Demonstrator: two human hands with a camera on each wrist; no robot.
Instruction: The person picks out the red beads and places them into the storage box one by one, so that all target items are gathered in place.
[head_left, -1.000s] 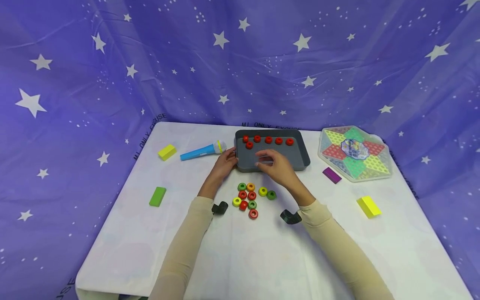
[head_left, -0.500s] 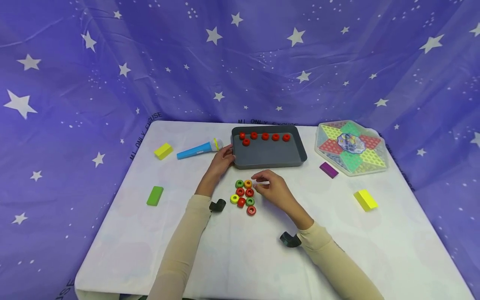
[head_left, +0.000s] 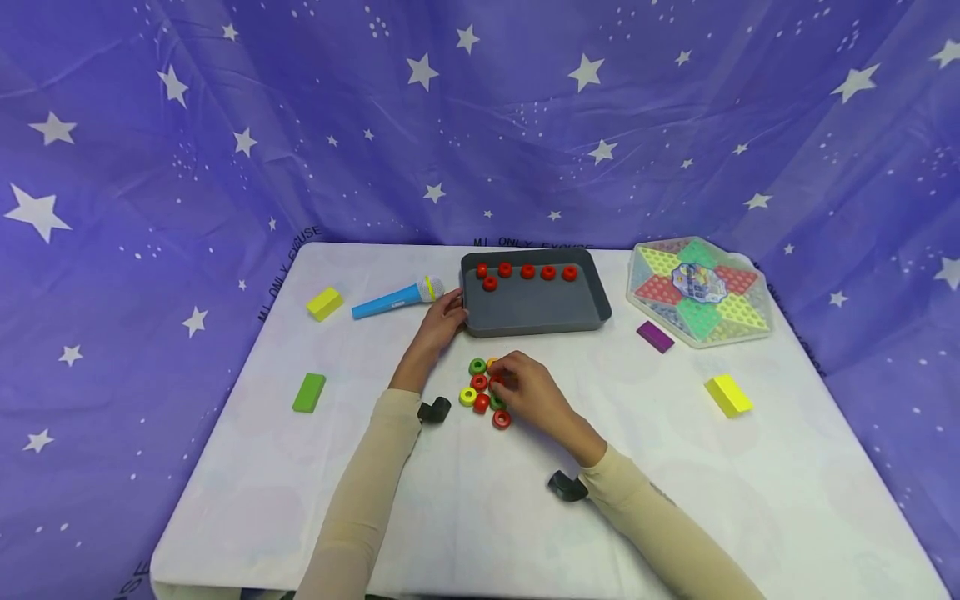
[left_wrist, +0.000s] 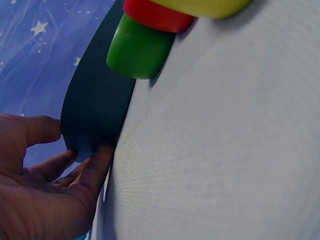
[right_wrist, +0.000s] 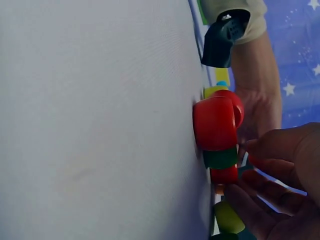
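A grey rectangular tray stands at the back of the table, with several red beads inside along its far side. My left hand holds its near left corner, thumb at the rim and fingers low on the wall in the left wrist view. Closer in lies a cluster of ring-shaped beads in red, yellow, green and orange. Over its right side, my right hand has thumb and fingers around a red bead, hiding part of the cluster. A yellow-green bead shows below the fingers in the right wrist view.
A blue toy microphone lies left of the tray. Yellow blocks, a green block and a purple block are spread about. A star-patterned Chinese checkers box is at right. A starry purple cloth hangs behind.
My right hand has come from over the tray down to the bead cluster, then left onto a red bead. My left hand has stayed on the tray corner. The head view has shifted slightly.
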